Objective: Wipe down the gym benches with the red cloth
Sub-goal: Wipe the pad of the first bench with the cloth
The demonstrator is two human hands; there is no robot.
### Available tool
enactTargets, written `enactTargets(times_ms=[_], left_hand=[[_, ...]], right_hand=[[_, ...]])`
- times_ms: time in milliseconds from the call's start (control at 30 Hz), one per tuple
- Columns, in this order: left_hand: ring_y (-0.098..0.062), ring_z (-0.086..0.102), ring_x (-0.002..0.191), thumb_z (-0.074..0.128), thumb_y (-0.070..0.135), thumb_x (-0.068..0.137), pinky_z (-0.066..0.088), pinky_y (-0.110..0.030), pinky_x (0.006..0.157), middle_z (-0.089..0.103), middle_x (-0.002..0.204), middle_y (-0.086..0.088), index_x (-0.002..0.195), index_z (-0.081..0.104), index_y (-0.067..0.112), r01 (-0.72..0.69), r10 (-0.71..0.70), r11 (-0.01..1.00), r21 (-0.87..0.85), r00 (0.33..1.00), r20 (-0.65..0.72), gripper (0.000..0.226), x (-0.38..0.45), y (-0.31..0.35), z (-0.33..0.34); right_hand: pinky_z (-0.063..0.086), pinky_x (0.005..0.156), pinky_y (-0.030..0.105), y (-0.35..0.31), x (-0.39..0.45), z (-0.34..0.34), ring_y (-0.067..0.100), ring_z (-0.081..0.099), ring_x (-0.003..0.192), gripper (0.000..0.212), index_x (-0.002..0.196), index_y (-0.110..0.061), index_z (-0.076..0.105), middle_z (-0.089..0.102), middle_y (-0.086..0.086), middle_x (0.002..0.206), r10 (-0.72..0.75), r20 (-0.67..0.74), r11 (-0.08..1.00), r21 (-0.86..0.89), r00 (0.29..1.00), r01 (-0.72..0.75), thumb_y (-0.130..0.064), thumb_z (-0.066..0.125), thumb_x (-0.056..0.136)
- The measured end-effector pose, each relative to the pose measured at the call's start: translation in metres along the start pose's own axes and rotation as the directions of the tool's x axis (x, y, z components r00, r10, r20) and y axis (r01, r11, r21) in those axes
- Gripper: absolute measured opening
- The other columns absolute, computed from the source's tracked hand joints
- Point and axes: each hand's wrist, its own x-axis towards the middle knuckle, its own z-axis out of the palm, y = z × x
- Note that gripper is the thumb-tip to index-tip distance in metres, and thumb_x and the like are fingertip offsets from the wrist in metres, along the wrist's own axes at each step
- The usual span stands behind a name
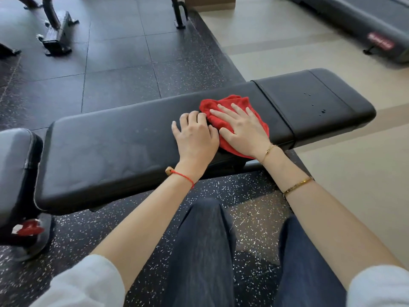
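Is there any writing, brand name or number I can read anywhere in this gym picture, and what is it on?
No text can be read here.
Red label on the end of the far bench, top right: light lettering, too blurred to read.
Red-and-white sticker low on the bench frame, bottom left: no legible words.

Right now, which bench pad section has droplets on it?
The short end pad, right of the red cloth: small dark drops dot it. The long pad under both hands shows none.
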Motion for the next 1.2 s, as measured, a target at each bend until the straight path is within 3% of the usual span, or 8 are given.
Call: enactTargets(times_ms=[267, 500, 667, 867, 1000, 1200], left_hand=[[-0.027, 0.030, 0.140, 0.045, 0.031, 0.095, 0.015, -0.059, 0.119, 0.046, 0.144, -0.002, 0.134, 0.052, 0.018, 0.070, -0.070, 0.997, 0.021, 0.997, 0.015, 0.042, -0.006, 0.037, 0.018], [-0.026, 0.042, 0.129, 0.046, 0.030, 0.092, 0.024, -0.054, 0.115, 0.054, 0.131, -0.001, 0.121, 0.057, 0.019, 0.087, -0.083, 0.995, 0.041, 0.993, -0.083, 0.033, 0.000, 0.064, 0.036], [-0.024, 0.047, 0.122, 0.046, 0.031, 0.087, 0.031, -0.051, 0.110, 0.058, 0.123, 0.002, 0.112, 0.058, 0.022, 0.107, -0.093, 0.990, 0.092, 0.985, -0.143, 0.030, 0.001, 0.065, 0.039], [-0.021, 0.050, 0.122, 0.049, 0.027, 0.087, 0.031, -0.049, 0.111, 0.062, 0.121, 0.007, 0.109, 0.062, 0.023, 0.115, -0.103, 0.992, 0.058, 0.977, -0.185, 0.026, -0.003, 0.067, 0.038], [-0.023, 0.052, 0.123, 0.051, 0.024, 0.088, 0.031, -0.050, 0.112, 0.063, 0.124, 0.004, 0.113, 0.064, 0.021, 0.099, -0.093, 0.995, 0.020, 0.976, -0.196, 0.028, -0.005, 0.070, 0.039], [-0.021, 0.054, 0.123, 0.053, 0.020, 0.087, 0.033, -0.049, 0.112, 0.065, 0.123, 0.003, 0.113, 0.066, 0.021, 0.112, -0.112, 0.994, -0.013, 0.971, -0.211, 0.029, -0.003, 0.068, 0.040]], right_hand=[[0.005, 0.122, 0.048, 0.065, -0.018, -0.016, 0.019, 0.016, 0.150, 0.059, 0.147, -0.044, 0.033, 0.026, -0.015, 0.159, 0.114, -0.071, 0.991, -0.060, 0.991, -0.118, -0.046, 0.031, 0.089], [0.000, 0.121, 0.050, 0.123, 0.035, -0.036, 0.021, 0.010, 0.150, 0.054, 0.148, -0.046, 0.029, 0.018, -0.018, 0.161, 0.121, 0.063, 0.992, -0.038, 0.991, -0.119, -0.043, 0.031, 0.095], [-0.005, 0.121, 0.051, 0.109, 0.061, -0.034, 0.022, 0.006, 0.151, 0.054, 0.151, -0.045, 0.023, 0.013, -0.015, 0.162, -0.051, 0.160, 0.998, -0.034, 0.986, 0.057, -0.043, 0.030, 0.097], [0.000, 0.121, 0.049, 0.118, 0.008, -0.036, 0.020, 0.009, 0.151, 0.057, 0.150, -0.045, 0.025, 0.018, -0.016, 0.161, -0.299, 0.147, 0.953, -0.007, 0.943, 0.303, -0.041, 0.040, 0.095], [0.004, 0.121, 0.049, 0.156, -0.006, -0.045, 0.020, 0.010, 0.151, 0.054, 0.148, -0.044, 0.032, 0.023, -0.017, 0.160, -0.216, 0.079, 0.976, 0.003, 0.973, 0.217, -0.041, 0.042, 0.095], [-0.001, 0.122, 0.049, 0.162, 0.040, -0.045, 0.021, 0.008, 0.151, 0.053, 0.148, -0.045, 0.031, 0.019, -0.017, 0.161, -0.099, 0.105, 0.995, 0.024, 0.989, 0.097, -0.045, 0.035, 0.095]])
